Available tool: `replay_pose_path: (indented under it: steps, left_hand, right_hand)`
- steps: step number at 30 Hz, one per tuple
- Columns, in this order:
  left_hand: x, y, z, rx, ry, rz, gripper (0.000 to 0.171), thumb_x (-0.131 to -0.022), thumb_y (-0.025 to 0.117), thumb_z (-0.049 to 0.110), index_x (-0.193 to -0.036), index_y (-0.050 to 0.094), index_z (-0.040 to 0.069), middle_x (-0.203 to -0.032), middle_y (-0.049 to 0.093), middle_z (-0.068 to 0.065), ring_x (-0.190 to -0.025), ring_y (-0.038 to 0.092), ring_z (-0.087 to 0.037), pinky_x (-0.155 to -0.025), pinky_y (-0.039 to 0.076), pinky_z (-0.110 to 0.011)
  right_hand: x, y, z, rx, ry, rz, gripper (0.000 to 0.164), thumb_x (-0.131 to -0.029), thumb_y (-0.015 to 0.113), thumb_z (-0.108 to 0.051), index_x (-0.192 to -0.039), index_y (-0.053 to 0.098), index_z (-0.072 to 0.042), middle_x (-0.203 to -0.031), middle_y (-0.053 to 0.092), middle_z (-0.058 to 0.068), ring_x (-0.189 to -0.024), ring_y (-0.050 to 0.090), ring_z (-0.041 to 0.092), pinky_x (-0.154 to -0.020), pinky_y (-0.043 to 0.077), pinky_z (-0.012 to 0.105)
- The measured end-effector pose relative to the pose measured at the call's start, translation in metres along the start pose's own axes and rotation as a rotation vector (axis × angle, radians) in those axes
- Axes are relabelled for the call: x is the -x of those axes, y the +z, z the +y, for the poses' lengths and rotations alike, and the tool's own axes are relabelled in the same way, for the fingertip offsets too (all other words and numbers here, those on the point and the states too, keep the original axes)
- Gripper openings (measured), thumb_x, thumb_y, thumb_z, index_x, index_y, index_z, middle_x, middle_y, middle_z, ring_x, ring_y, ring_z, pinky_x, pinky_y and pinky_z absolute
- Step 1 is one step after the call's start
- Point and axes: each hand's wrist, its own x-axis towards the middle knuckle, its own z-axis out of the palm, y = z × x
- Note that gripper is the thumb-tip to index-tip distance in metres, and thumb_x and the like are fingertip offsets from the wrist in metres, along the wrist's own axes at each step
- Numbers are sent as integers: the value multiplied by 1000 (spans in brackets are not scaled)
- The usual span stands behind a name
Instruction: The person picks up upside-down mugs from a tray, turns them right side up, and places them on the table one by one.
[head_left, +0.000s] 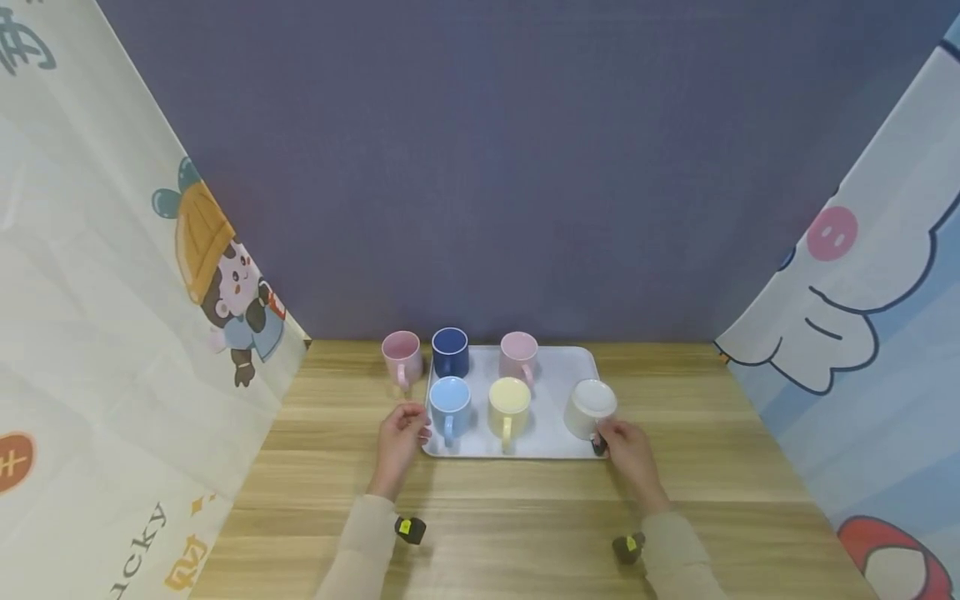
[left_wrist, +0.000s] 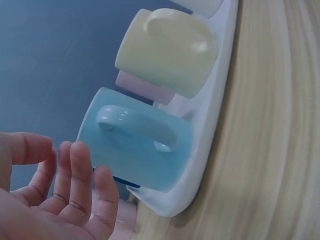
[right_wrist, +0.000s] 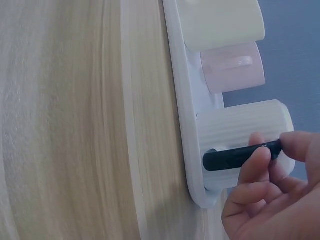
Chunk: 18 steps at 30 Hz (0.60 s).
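My right hand (head_left: 628, 450) pinches the black handle (right_wrist: 235, 157) of a ribbed white mug (head_left: 588, 408) at the right end of a white tray (head_left: 551, 446). This mug appears upside down, its base facing up. Beside the tray's left edge is my left hand (head_left: 400, 437), fingers loosely bent and holding nothing, near a light blue mug (left_wrist: 135, 145). A yellow mug (head_left: 509, 408) stands on the tray right of the light blue one. Behind them on the tray are a dark blue mug (head_left: 451, 354) and a pink mug (head_left: 518, 357).
Another pink mug (head_left: 402, 360) stands on the wooden table (head_left: 517, 517), just left of the tray. A dark grey panel (head_left: 480, 183) rises behind the table. Printed cloths hang at the left and right sides.
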Motion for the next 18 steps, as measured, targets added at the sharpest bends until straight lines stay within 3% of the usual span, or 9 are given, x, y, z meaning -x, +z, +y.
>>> replay_pose_path:
  steps: [5,13,18]
  left_hand:
    - [1,1,-10,-95,-4,6,22,-95,60,0,-115,61,-11,-91,68,-16,-75,67,-23,-67,58,-31]
    - [-3,-2,-31,-557,60,80,13,-86,69,1,-99,69,2,-86,69,-11,-75,62,-19,-67,50,-31]
    - [-4,-4,-42,-635,61,90,16,-80,72,-1,-95,69,4,-83,68,-9,-76,61,-20,-68,50,-32]
  right_hand:
    - [0,1,1,-5,-19,-16,36,-106,55,-26,-107,70,7,-85,67,4,-71,53,14,-62,44,22]
    - [-3,2,-1,11,-10,-29,33,-107,53,-21,-108,69,7,-84,67,2,-74,52,13,-61,44,21]
    - [-2,3,-1,0,-11,-13,30,-106,54,-19,-103,69,7,-82,66,2,-76,52,14,-64,44,22]
